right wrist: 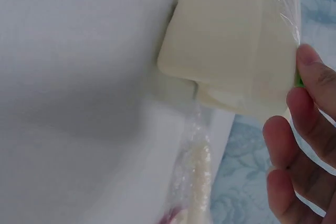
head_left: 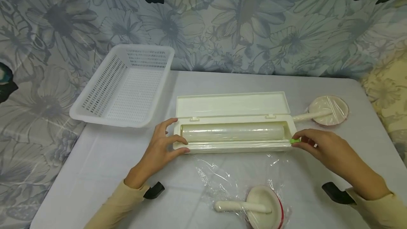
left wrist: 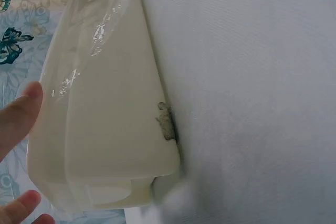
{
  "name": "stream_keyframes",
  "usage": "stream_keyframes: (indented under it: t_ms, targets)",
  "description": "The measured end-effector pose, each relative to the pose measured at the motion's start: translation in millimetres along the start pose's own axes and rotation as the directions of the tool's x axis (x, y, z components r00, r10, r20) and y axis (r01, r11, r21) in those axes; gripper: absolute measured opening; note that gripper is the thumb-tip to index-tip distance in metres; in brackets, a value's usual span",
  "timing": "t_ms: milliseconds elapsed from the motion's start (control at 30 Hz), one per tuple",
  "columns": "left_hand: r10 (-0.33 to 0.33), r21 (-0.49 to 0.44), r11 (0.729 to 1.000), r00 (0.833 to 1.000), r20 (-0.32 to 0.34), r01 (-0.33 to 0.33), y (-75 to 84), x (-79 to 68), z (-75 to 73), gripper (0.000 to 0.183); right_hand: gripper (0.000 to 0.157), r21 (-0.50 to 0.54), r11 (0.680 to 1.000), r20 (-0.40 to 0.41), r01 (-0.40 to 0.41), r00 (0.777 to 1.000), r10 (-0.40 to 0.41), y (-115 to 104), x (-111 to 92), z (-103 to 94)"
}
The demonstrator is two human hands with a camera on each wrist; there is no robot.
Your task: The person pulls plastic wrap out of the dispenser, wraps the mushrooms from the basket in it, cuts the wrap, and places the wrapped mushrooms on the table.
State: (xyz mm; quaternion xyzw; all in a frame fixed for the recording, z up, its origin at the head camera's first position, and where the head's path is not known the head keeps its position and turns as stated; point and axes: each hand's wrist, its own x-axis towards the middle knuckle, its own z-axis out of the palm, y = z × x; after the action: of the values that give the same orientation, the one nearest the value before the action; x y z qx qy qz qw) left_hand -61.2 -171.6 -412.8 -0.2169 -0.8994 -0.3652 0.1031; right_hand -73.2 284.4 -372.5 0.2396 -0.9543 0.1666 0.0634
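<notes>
A long cream cling film dispenser (head_left: pixel 235 149) lies on the table with its lid (head_left: pixel 232 104) swung back. Inside it sits a roll of clear film (head_left: pixel 232 131), and film stretches over the front edge. My left hand (head_left: pixel 160 144) rests at the dispenser's left end, fingers spread and thumb along the front edge; in the left wrist view the thumb (left wrist: pixel 23 111) lies against its upper edge. At the right end, my right hand (head_left: pixel 324 147) pinches a small green slide cutter (head_left: pixel 295 140) between thumb and forefinger. The right wrist view shows the cutter mostly hidden by these fingers.
In front, a small white bowl (head_left: pixel 260 195) with a red rim and a thick white stick lies amid clear film (head_left: pixel 219 172). A similar wrapped bowl (head_left: pixel 338 110) stands behind the dispenser's right end. A white perforated basket (head_left: pixel 105 119) stands at back left.
</notes>
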Motion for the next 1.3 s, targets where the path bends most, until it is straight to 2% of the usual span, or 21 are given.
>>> stream_keyframes:
  t_ms: [133,300,400,500,600,700,833,900,1000,1100,1233,1300]
  targets:
    - [0.121,0.001,0.993,0.99,-0.071,-0.121,-4.9,-4.2,3.6,0.015,0.027,0.046,0.994,-0.066,-0.095,0.993,0.098,-12,-8,7.9]
    - [0.209,0.059,0.977,0.971,-0.117,-0.203,-3.6,-6.9,6.2,0.018,0.035,0.168,0.965,-0.203,-0.202,0.95,0.235,-39,-20,26.7]
    - [0.258,0.047,0.966,0.958,-0.122,-0.254,-0.2,-7.2,4.2,0.021,0.035,0.251,0.949,-0.267,-0.19,0.929,0.256,-48,-21,35.6]
    - [0.283,-0.035,0.957,0.954,-0.102,-0.287,1.1,-8.1,1.9,0.025,0.035,0.347,0.929,-0.301,-0.126,0.923,0.238,-48,-21,40.9]
    - [0.273,-0.1,0.956,0.961,-0.046,-0.276,1.7,-9.8,-0.7,0.025,0.034,0.449,0.887,-0.258,-0.106,0.935,0.243,-46,-23,42.2]
    - [0.243,-0.122,0.963,0.97,0.023,-0.239,2.2,-11.2,-4.5,0.022,0.032,0.506,0.854,-0.189,-0.123,0.95,0.249,-44,-26,42.2]
    - [0.194,-0.147,0.973,0.976,0.1,-0.179,1.2,-13.7,-11.3,0.019,0.033,0.547,0.831,-0.133,-0.104,0.969,0.209,-46,-29,44.7]
    - [0.174,-0.157,0.976,0.977,0.123,-0.154,0.1,-15.9,-14.4,0.019,0.035,0.551,0.83,-0.108,-0.083,0.979,0.17,-48,-31,47.0]
    - [0.164,-0.18,0.974,0.977,0.135,-0.138,-1.5,-18.8,-16.6,0.019,0.034,0.546,0.833,-0.063,-0.088,0.987,0.146,-51,-34,49.2]
    - [0.17,-0.221,0.965,0.977,0.126,-0.139,-2.0,-20.3,-15.8,0.021,0.034,0.546,0.83,-0.05,-0.115,0.984,0.17,-52,-37,49.6]
    - [0.175,-0.273,0.951,0.981,0.088,-0.146,0.1,-21.3,-12.9,0.022,0.039,0.618,0.78,-0.073,-0.098,0.981,0.182,-53,-39,49.3]
    - [0.165,-0.293,0.946,0.984,0.07,-0.138,3.1,-21.1,-11.3,0.023,0.041,0.681,0.73,-0.094,-0.058,0.982,0.166,-53,-39,49.0]
